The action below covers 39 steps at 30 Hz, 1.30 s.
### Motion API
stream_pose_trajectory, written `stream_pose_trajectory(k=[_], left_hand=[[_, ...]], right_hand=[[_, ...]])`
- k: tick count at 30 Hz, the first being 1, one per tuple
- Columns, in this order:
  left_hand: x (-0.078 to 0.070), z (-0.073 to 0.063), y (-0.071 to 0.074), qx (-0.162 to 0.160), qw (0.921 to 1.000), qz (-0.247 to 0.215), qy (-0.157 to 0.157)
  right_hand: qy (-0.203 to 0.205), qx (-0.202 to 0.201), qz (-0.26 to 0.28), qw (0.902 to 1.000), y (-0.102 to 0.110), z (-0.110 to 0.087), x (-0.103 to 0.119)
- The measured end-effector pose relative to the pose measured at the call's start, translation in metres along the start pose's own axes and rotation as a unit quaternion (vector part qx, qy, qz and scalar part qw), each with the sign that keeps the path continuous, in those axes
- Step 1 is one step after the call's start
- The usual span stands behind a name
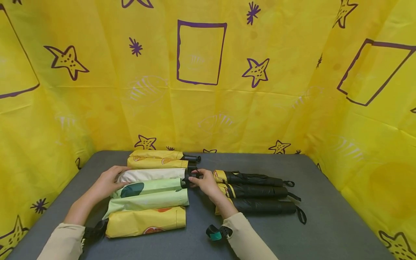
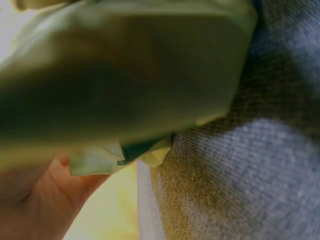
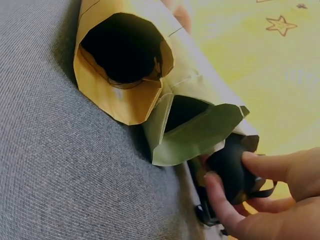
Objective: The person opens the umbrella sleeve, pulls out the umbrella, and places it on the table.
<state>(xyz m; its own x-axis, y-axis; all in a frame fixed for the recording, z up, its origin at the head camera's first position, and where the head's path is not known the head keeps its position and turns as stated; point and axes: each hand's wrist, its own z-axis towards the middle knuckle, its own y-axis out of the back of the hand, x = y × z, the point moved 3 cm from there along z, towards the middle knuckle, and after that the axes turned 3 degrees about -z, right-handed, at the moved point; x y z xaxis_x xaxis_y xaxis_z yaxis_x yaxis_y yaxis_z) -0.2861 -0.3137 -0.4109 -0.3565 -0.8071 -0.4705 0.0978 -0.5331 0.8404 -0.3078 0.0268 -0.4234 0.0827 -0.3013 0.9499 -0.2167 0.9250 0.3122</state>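
Folded umbrellas in cloth sleeves lie in a row on the table. My left hand (image 1: 108, 182) holds the left end of the white umbrella (image 1: 152, 175), its thumb by the light green umbrella with a dark patch (image 1: 147, 187). At the other end my right hand (image 1: 207, 185) pinches a black umbrella handle (image 3: 231, 167) between thumb and fingers. Nearer me lie a plain light green umbrella (image 1: 149, 202) and a yellow one (image 1: 146, 222); their sleeves' right ends gape in the right wrist view. A blurred green sleeve (image 2: 125, 75) hides much of my hand in the left wrist view.
Two yellow umbrellas (image 1: 159, 159) lie at the back of the grey table (image 1: 260, 238). To the right are three black-and-yellow umbrellas (image 1: 260, 191) with wrist loops, close to my right forearm. A yellow patterned curtain (image 1: 201, 108) surrounds the table's back and sides.
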Motion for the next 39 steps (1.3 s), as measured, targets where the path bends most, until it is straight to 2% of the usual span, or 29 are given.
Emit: stream_pose_trajectory(k=[15,28,39], left_hand=[[-0.0009,-0.0012,0.0007,0.006,0.9999,-0.002,0.009],[-0.0008,-0.0012,0.0031,0.011,0.9998,-0.011,0.013],[-0.0021,-0.0016,0.0029,0.013,0.9996,-0.019,0.015]], right_hand=[[-0.014,-0.001,0.062,0.9980,-0.0004,-0.0051,0.0067],[-0.026,-0.001,0.133,0.9908,-0.0009,0.0011,-0.0020],[-0.027,-0.016,0.141,0.9895,0.0015,-0.0019,-0.0010]])
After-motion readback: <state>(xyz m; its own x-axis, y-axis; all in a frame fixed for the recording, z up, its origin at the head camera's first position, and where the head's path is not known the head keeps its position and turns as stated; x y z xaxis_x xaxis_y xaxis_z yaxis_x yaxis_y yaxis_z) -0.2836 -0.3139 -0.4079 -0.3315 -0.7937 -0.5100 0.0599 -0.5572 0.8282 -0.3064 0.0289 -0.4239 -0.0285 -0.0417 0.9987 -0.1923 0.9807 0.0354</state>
